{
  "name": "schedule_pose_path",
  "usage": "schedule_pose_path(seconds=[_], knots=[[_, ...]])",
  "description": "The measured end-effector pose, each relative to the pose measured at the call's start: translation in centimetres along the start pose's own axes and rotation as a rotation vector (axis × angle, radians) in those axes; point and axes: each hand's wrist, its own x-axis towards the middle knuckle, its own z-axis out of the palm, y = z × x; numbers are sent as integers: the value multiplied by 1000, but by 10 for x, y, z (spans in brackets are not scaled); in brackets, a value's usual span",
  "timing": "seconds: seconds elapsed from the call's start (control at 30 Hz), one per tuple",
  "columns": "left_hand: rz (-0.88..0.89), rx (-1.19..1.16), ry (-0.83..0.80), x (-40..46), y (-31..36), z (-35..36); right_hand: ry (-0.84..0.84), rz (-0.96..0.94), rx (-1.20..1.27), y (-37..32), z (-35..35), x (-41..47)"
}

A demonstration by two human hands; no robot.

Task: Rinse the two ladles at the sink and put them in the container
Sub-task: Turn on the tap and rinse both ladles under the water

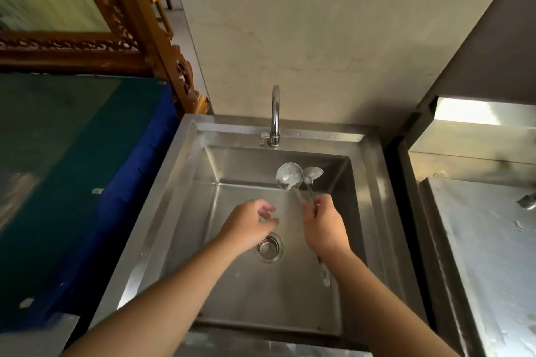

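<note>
Two steel ladles are held together over the steel sink (185, 197). The left ladle (289, 176) faces me with its round bowl; the right ladle (312, 174) is turned partly sideways. My right hand (323, 227) is shut on both handles, whose ends stick out below my wrist. My left hand (249, 224) hovers over the basin to the left of the ladles, fingers loosely curled and holding nothing. The tap (275, 113) stands at the back rim; I cannot tell whether water runs. No container is clearly in view.
A drain strainer (269, 247) sits in the basin floor. A blue-and-green covered surface (72, 168) lies left of the sink, with a carved wooden frame (145, 23) behind it. A steel counter (487, 255) stands on the right, a plain wall behind.
</note>
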Motion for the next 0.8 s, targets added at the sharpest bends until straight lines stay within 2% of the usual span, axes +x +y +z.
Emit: schedule_pose_path(seconds=[0.3,0.53,0.8], knots=[[304,543,107,113,-19,-24,-89,156,234,11,27,33],[414,652,178,205,-19,-43,-76,164,267,4,62,64],[473,635,72,265,-7,-54,-94,133,255,0,75,85]])
